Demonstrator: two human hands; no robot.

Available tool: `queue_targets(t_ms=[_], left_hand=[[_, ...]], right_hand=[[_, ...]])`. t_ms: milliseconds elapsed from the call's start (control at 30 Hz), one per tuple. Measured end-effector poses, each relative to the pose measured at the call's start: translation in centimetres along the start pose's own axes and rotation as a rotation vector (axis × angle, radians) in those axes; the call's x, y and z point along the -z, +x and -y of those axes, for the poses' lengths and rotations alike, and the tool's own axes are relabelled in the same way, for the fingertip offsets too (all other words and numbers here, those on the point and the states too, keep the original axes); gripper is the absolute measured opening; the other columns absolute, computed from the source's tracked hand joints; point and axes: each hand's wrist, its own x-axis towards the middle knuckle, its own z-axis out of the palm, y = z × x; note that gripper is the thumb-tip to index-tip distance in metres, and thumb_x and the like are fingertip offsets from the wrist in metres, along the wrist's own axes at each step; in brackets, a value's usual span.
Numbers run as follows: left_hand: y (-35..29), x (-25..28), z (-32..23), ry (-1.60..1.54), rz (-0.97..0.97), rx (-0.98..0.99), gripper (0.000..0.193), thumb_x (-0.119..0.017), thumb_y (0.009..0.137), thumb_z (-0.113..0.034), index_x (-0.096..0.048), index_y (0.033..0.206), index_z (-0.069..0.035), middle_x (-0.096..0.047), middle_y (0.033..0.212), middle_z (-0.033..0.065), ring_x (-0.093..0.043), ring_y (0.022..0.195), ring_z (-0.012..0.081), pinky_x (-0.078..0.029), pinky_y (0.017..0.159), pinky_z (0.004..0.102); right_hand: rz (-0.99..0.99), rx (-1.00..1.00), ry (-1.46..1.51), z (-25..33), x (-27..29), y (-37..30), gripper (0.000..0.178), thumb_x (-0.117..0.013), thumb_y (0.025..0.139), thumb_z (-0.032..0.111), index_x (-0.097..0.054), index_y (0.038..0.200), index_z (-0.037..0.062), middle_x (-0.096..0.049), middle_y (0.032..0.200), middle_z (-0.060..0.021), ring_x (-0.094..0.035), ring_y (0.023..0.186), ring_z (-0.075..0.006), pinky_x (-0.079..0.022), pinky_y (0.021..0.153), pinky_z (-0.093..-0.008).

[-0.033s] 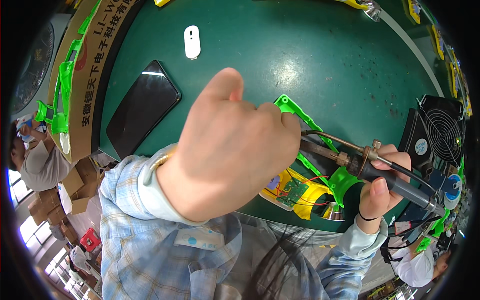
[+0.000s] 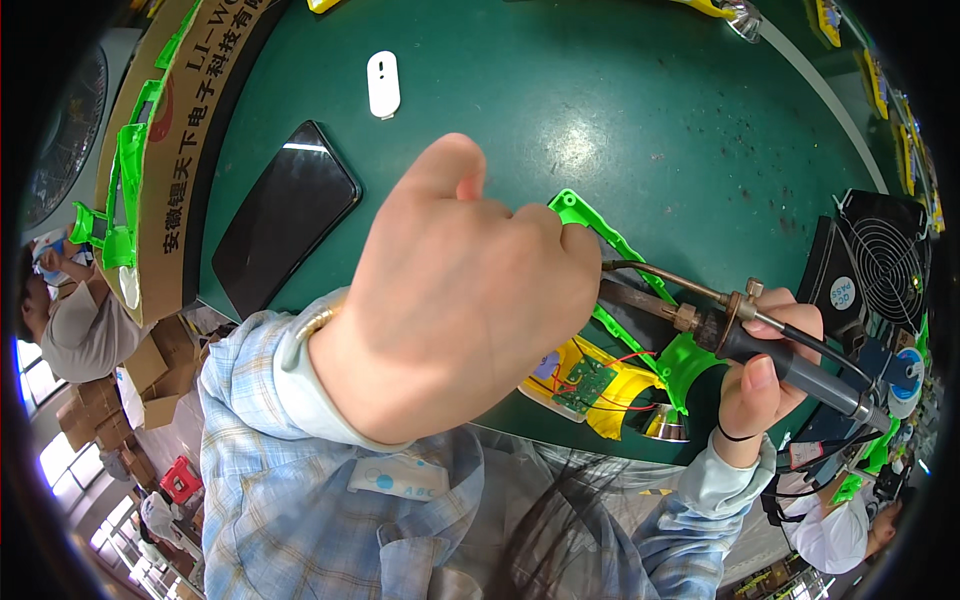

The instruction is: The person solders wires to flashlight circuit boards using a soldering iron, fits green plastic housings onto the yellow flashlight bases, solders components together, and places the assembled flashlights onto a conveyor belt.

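Observation:
My left hand [image 2: 460, 290] is closed, its back turned up, over the far-left part of a green plastic shell [image 2: 690, 370]. Its fingertips are hidden, so what they hold cannot be made out. In my right hand [image 2: 755, 390] is a soldering iron [image 2: 830, 393] with a thin metal feed tube [image 2: 665, 275] clamped along it. The iron points left, and its tip disappears behind my left hand. Below the green shell lies a yellow plastic shell [image 2: 607, 424] holding a small green circuit board [image 2: 592, 382] with red and black wires. A silver reflector cup [image 2: 666, 424] sits at its right end.
A black phone [image 2: 285, 215] and a white oval gadget [image 2: 384, 85] lie on the green tabletop [image 2: 480, 80]. At the left stands a cardboard box [image 2: 200, 130] with green plastic parts along it. A black fan [image 2: 885, 255] stands at right. Other people are in the background.
My left hand and wrist have shifted very slightly. The soldering iron and the shells look unmoved.

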Motion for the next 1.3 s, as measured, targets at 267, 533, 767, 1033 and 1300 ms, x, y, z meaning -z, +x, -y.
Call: queue_targets(t_ms=[267,533,767,1033,1300], left_hand=[[-0.1,-0.2,-0.6,0.018,-0.075,0.048,0.012,-0.051,0.059,-0.005,-0.053,0.069,-0.010,-0.049,0.066,-0.0017,-0.049,0.064,0.0153,-0.033,0.073,0.0309],[0.2,-1.2,-0.2,-0.085,-0.132,0.074,0.009,-0.052,0.060,-0.004,-0.053,0.068,-0.006,-0.047,0.092,0.0038,-0.048,0.078,0.0201,-0.036,0.076,0.0316],[0.3,-1.1,0.5,-0.218,-0.133,0.055,0.010,-0.054,0.056,0.000,-0.053,0.065,-0.004,-0.048,0.091,0.0041,-0.049,0.075,0.0219,-0.040,0.067,0.0307],[0.4,-1.3,0.7,-0.241,-0.147,0.055,0.007,-0.055,0.057,0.000,-0.052,0.062,-0.004,-0.048,0.088,0.0040,-0.050,0.073,0.0195,-0.037,0.073,0.0311],[0.7,-0.6,0.5,-0.263,-0.080,0.092,0.005,-0.055,0.055,-0.001,-0.053,0.059,-0.004,-0.046,0.088,0.0042,-0.048,0.076,0.0203,-0.036,0.074,0.0315]], right_hand=[[-0.003,-0.012,0.018,0.1,0.0,0.0,0.031,-0.055,0.071,0.027,-0.046,0.079,-0.0004,-0.042,0.072,-0.0072,-0.041,0.066,-0.0150,-0.034,0.058,-0.0251],[0.000,-0.013,0.014,0.0,0.2,-0.2,0.030,-0.055,0.071,0.027,-0.045,0.079,-0.0003,-0.041,0.074,-0.0066,-0.041,0.067,-0.0154,-0.035,0.059,-0.0256],[-0.027,-0.008,0.089,-0.5,0.4,-0.2,0.031,-0.065,0.068,0.023,-0.051,0.081,-0.0007,-0.050,0.075,-0.0077,-0.049,0.068,-0.0180,-0.040,0.060,-0.0259],[0.016,-0.077,0.105,-0.2,0.3,-0.3,0.030,-0.065,0.068,0.021,-0.051,0.083,-0.0008,-0.051,0.076,-0.0083,-0.049,0.070,-0.0182,-0.040,0.062,-0.0260],[0.017,-0.104,0.085,-0.3,0.2,-0.4,0.032,-0.065,0.069,0.023,-0.051,0.085,-0.0004,-0.051,0.077,-0.0084,-0.049,0.071,-0.0165,-0.039,0.062,-0.0248]])
